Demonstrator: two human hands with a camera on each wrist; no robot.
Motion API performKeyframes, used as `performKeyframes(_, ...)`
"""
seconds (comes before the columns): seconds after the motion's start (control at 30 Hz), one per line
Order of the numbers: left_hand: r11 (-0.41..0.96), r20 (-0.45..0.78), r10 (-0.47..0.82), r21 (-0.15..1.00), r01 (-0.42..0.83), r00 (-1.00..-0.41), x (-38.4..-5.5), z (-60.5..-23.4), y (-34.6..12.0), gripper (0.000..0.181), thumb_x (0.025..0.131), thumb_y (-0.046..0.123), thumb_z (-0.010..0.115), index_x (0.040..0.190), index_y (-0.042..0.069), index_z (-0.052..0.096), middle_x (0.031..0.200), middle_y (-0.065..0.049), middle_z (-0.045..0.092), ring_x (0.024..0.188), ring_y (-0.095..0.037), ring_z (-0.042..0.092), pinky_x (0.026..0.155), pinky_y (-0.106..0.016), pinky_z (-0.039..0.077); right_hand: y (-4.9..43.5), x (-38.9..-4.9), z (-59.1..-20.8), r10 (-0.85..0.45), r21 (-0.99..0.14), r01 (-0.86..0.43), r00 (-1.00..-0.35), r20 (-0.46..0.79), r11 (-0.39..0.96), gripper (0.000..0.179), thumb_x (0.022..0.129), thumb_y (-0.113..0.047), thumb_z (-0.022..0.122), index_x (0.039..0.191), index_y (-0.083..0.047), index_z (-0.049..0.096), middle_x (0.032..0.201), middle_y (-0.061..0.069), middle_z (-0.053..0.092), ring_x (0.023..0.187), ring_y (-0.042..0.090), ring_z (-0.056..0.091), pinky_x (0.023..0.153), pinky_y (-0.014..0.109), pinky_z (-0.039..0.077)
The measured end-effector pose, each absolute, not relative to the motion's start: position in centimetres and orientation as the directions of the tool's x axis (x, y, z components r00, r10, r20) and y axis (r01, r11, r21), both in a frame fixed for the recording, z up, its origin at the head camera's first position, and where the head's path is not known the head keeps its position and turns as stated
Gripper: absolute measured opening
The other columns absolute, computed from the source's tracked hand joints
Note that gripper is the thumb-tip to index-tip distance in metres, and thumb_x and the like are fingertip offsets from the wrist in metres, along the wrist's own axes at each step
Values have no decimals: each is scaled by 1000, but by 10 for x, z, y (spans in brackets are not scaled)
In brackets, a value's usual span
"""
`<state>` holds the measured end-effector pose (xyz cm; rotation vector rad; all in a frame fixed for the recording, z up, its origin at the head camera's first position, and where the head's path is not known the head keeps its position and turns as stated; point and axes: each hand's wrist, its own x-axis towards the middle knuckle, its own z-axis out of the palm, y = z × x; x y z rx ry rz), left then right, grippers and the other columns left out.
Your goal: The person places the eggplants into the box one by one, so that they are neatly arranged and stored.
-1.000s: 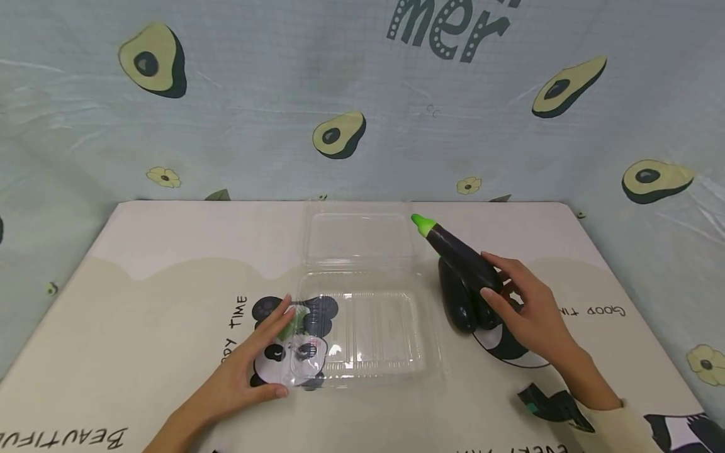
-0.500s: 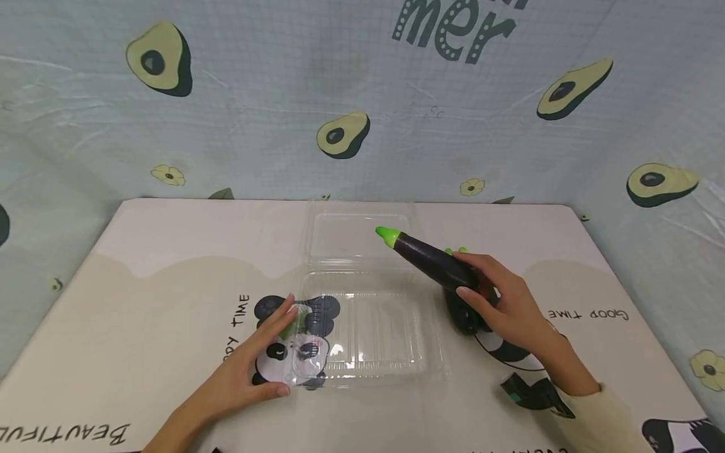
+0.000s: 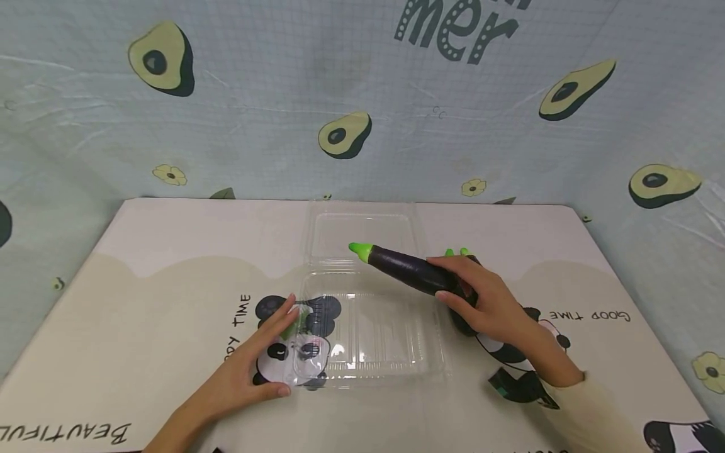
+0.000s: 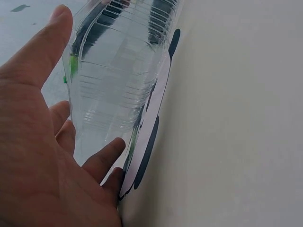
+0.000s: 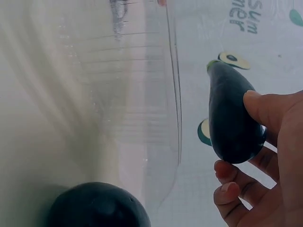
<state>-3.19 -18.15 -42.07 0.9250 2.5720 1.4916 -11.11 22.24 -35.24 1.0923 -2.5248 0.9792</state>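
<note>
My right hand [image 3: 489,302] pinches the thick end of a dark purple eggplant [image 3: 410,267] between thumb and fingers. The eggplant's bright green stem end points left over the container. In the right wrist view the same eggplant [image 5: 232,113] hangs clear of the surface. A clear plastic clamshell container [image 3: 368,333] lies with its lid [image 3: 362,236] folded back behind it. Along its left side, my left hand [image 3: 240,368] rests with fingers and thumb spread. From the left wrist, the thumb [image 4: 45,52] is by the container's rim, the fingers loosely extended.
More dark eggplants with green tips [image 3: 466,251] lie right of the container, mostly hidden behind my right hand; a rounded dark eggplant end [image 5: 99,208] shows in the right wrist view. The printed tabletop [image 3: 164,302] ends at a patterned cloth [image 3: 243,94].
My right hand has lifted the eggplant off the pile and carried it left over the container, its stem swinging further left. The left hand stays in place.
</note>
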Motion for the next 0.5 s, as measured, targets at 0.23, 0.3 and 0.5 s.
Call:
performKeyframes(0.23, 383, 249, 497, 797, 467, -831, -32, -420, -181, 98, 70, 23, 82, 151, 10, 28, 159, -5, 13, 145, -22, 14, 108, -24, 14, 214, -114, -356, -621, -489, -739, -665, 416, 463, 53, 87, -12, 69, 137, -14, 51, 129, -1, 56, 99, 11, 56, 82, 22, 44)
performKeyframes(0.3, 375, 256, 499, 797, 473, -828, -32, -420, -181, 98, 70, 22, 82, 151, 9, 28, 159, -6, 13, 145, -22, 14, 108, -21, 14, 211, -114, -356, -640, -492, -748, -650, 410, 444, 54, 86, -10, 69, 137, -13, 51, 131, 0, 55, 115, 15, 52, 93, 27, 41)
performKeyframes(0.5, 366, 258, 500, 802, 472, -827, -32, -420, -181, 98, 70, 22, 82, 151, 9, 28, 159, -6, 13, 145, -22, 14, 108, -19, 13, 206, -115, -359, -679, -476, -757, -634, 371, 448, 54, 87, -15, 69, 138, -14, 50, 132, -2, 54, 120, 16, 50, 97, 32, 40)
